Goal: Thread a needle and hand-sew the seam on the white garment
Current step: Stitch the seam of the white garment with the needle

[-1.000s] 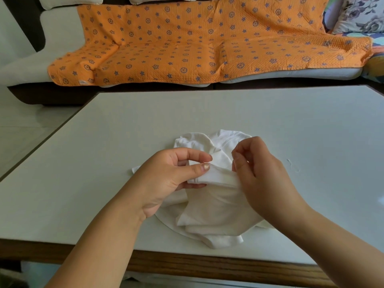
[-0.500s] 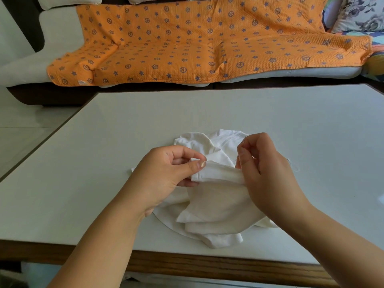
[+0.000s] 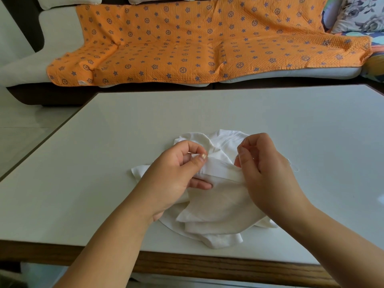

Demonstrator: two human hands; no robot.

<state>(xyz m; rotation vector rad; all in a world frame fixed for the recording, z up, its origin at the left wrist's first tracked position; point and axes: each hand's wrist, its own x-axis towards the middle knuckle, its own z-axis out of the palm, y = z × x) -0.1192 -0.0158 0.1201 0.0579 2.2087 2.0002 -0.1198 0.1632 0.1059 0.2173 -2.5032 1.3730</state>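
L hand (image 3: 176, 175): my thumb and forefinger pinch the top fold of the garment (image 3: 218, 204) at its L end. The thumbnail faces up, the other fingers are curled under the cloth, and one fingertip shows below the fold.

R hand (image 3: 268, 175): fingers curled, thumb upright on the front of the fold's R end. A fingertip shows behind it, so the cloth is pinched btwn them. My forefinger hooks over above the thumb, and a thin pale line runs beside it. It may be needle or thread, too fine to tell, and I cannot tell whether I pinch it as well.

Fold: a narrow band stretched btwn my two hands, above the heap, sloping down toward the R.

Garment, rest: white and crumpled, lying on the table (image 3: 104, 163) approx. centre, w/ its hem near the wood rim (image 3: 207, 265) at the front.

Thread (image 3: 293, 166): a faint white strand on the table top, just R of my R hand.

Forearms: both bare, entering from the bottom corners.

Beyond the table's far edge: a pale sofa (image 3: 52, 38) w/ an orange throw (image 3: 187, 48), printed w/ blue stars and wheels, spread over seat and back. A floral cushion (image 3: 361, 15) sits at far R.
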